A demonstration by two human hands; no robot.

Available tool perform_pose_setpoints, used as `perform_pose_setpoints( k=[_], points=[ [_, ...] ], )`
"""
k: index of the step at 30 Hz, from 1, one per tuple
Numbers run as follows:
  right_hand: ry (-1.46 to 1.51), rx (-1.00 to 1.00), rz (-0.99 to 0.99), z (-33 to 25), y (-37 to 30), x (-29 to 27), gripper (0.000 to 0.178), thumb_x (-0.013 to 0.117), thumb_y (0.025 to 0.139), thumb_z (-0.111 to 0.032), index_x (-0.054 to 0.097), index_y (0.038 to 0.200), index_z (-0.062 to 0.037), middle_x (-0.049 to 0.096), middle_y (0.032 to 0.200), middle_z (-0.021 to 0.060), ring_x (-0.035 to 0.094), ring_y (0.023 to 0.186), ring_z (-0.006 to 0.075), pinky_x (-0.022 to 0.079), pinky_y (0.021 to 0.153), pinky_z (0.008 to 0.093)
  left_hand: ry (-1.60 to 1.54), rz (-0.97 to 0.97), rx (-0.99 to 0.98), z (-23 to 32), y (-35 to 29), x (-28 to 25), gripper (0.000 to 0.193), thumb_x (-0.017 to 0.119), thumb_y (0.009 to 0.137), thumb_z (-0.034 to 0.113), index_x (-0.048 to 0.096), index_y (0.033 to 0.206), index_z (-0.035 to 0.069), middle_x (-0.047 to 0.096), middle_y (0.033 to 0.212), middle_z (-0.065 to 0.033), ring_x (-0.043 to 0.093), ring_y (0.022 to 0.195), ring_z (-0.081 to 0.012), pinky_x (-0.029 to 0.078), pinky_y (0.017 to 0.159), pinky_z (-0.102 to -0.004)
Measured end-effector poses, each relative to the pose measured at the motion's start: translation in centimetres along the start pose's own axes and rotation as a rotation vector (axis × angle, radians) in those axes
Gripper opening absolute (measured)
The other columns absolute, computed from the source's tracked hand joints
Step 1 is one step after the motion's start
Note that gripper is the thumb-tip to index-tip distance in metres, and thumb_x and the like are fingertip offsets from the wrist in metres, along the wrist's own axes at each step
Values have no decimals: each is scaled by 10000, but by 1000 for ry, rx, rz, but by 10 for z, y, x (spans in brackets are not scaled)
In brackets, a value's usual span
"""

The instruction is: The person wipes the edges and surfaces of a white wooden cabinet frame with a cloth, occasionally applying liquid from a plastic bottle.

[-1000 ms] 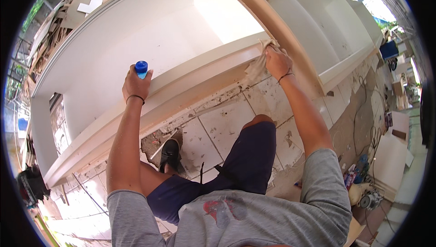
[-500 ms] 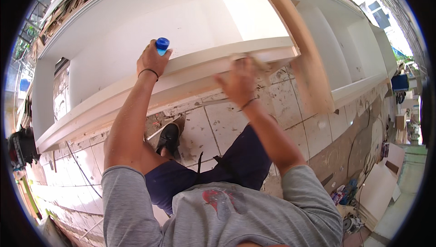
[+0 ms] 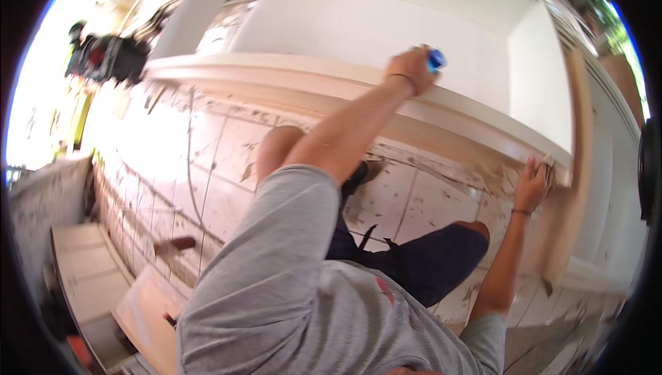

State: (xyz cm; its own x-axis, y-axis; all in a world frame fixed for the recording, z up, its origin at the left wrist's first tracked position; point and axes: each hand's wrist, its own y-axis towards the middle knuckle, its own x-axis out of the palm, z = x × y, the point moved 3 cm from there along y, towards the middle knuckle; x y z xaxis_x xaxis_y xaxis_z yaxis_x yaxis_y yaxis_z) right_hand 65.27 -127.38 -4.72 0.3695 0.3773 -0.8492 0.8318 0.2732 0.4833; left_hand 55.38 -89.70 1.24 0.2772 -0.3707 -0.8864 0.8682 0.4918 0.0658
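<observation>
My left hand (image 3: 410,70) is closed around a small bottle with a blue cap (image 3: 436,60), held over the front rail of a white wooden cabinet (image 3: 386,26). Most of the bottle is hidden in my fist. At the right end of that rail, my right hand (image 3: 530,189) presses a crumpled beige rag (image 3: 549,171) against the wood, near the corner. Part of the rag is behind my fingers. The cabinet lies with its open side up, its white inner panels showing.
An upright wooden board (image 3: 579,113) stands just right of my right hand, with another white cabinet section (image 3: 610,168) beyond it. A dark tool bag or machine (image 3: 110,57) is at the far left. Boards (image 3: 89,264) lie lower left on the dirty tiled floor (image 3: 227,147).
My view has swung left. My right hand has slid the rag along the rail to its right end. The bottle stays in my left hand.
</observation>
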Motion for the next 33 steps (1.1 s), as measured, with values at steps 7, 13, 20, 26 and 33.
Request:
perform_pose_setpoints(
  k=[7,13,20,26,33],
  points=[
    [483,-487,-39,-193,-66,12,307,509,1011,-290,660,1075,-30,651,1192,155,573,1189,358,403,1043,457,-34,-27,-111,-17,-14,-5,483,664,840,404,561,1170,67,645,1147,-151,636,1061,-325,517,904,-428],
    [1002,440,54,-101,-22,5,280,534,1005,-256,636,1040,3,649,1023,118,613,996,252,464,937,366,-51,-77,-125,-19,-15,-6,482,655,847,400,555,1185,70,635,1168,-150,637,1059,-322,517,912,-433],
    [263,-106,295,5,50,33,305,576,971,-285,674,1023,0,680,1114,168,608,1108,315,456,965,408,-23,-69,-70,0,4,-4,513,665,841,411,561,1223,84,638,1199,-134,621,1101,-322,509,937,-431],
    [407,-413,-90,-175,7,8,473,617,906,-377,590,1175,11,584,1229,231,526,1183,367,392,1022,488,-101,59,-40,-41,6,19,575,728,798,458,606,1221,87,673,1144,-174,631,1090,-338,491,931,-444],
    [160,-147,-9,-4,57,22,572,604,903,-477,579,1260,-29,587,1286,154,491,1273,297,305,1111,464,93,26,-64,-5,0,6,450,689,826,441,578,1113,112,680,1098,-146,636,1022,-367,506,857,-470]
  ],
)
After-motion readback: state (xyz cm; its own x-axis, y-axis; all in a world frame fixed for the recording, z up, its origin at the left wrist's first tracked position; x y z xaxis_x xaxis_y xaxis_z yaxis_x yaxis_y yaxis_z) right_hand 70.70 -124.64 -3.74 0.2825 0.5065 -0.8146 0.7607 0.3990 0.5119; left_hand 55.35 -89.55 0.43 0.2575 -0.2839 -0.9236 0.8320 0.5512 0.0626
